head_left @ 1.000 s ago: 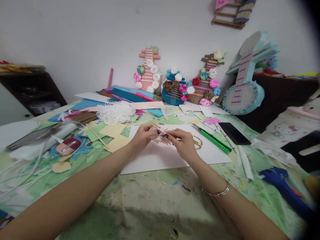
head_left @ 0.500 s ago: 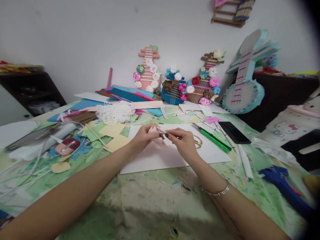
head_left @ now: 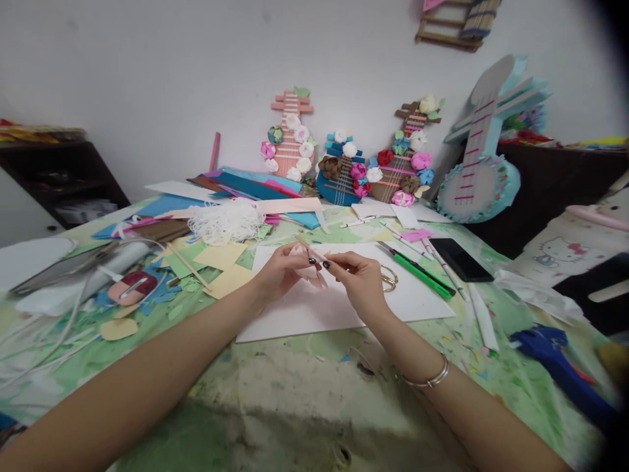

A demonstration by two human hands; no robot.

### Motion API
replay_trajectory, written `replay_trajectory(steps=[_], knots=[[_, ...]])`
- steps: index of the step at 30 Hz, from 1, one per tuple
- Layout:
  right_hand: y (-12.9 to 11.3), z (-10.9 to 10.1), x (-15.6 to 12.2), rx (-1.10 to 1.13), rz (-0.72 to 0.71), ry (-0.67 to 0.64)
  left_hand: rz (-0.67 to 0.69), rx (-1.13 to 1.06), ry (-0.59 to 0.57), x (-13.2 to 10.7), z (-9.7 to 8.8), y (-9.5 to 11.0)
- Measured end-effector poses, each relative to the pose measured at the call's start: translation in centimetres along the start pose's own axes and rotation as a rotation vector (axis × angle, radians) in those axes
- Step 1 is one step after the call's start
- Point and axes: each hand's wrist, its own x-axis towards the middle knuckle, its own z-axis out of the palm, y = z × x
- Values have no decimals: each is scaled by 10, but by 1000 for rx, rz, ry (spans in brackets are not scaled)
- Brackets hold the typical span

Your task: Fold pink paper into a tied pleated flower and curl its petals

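Observation:
Pale pink paper (head_left: 313,279) is pinched in my left hand (head_left: 284,267), its pieces fanning out like petals below the fingers. My right hand (head_left: 358,278), fingers closed, grips a thin tan stick (head_left: 303,244) whose tip points up to the left, with pink paper lying along it. The two thumbs nearly meet. Both hands are over a white sheet of board (head_left: 304,321). Close to the right hand lie gold-handled scissors (head_left: 390,278), largely hidden by it, and a green utility knife (head_left: 425,274).
A black phone (head_left: 460,260) and a blue glue gun (head_left: 560,364) lie to the right. White shredded strings (head_left: 227,221), yellow paper (head_left: 230,282) and a pink device (head_left: 132,288) are left. Several decorated paper instruments, including a pink one (head_left: 292,154), lean on the wall.
The stick's tip now shows above the left fingers, with the pink paper angled along it. My thumbs have shifted slightly left; the rest looks the same.

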Motion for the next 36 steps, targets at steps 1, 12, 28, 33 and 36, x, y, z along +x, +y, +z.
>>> replay_trajectory(steps=[1,12,28,33,36], knots=[[0,1,0,6,10,6,1,-5,-3,0,0,0],[2,2,-2,-41,22,33,-5,-28,-14,-2,4,2],[1,4,-5,11,64,-20,14,-38,-2,-3,4,1],[1,5,-6,-32,28,0,13,-7,45,-3,9,2],[2,6,-7,-60,28,12,13,23,70,-4,11,2]])
